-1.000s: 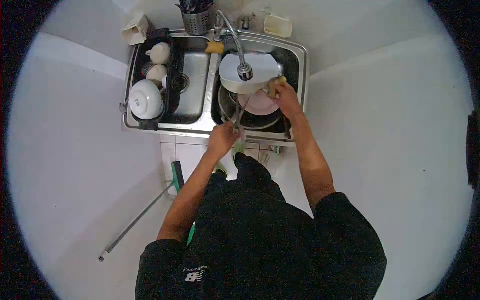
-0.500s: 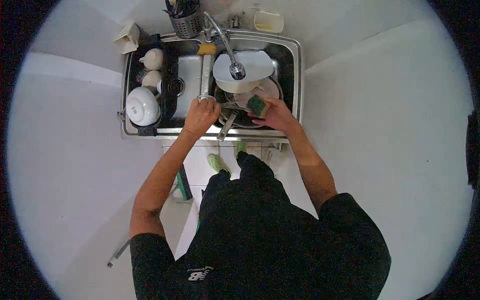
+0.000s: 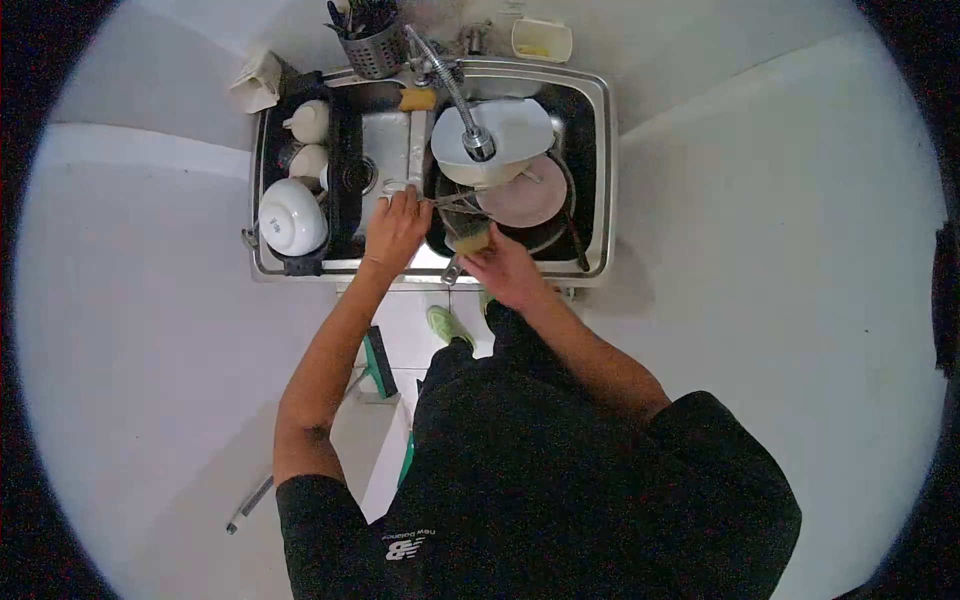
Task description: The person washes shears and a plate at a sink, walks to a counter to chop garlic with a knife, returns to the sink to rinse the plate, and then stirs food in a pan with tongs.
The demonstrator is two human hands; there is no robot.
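My left hand (image 3: 393,228) is closed around the pale looped handles of a pair of scissors (image 3: 455,202). Their metal blades point right, over the right basin and slightly apart. Below the blades, my right hand (image 3: 503,265) grips a sponge (image 3: 471,242) with a yellowish side showing. A pinkish plate (image 3: 525,199) lies just beyond the sponge in the right basin. Behind it, a large white dish (image 3: 500,132) rests partly under the faucet head (image 3: 478,143). A metal handle (image 3: 452,270) sticks out toward the sink's front edge.
In the left basin a dark rack holds a white bowl (image 3: 293,217) and cups (image 3: 308,122). A yellow sponge (image 3: 417,99) sits on the divider's far end. A cutlery holder (image 3: 376,50) and a soap dish (image 3: 541,40) stand behind the sink.
My right hand has moved left and nearer to me, bringing the sponge below the scissor blades. The sponge's green side no longer faces up. My left hand keeps its hold.
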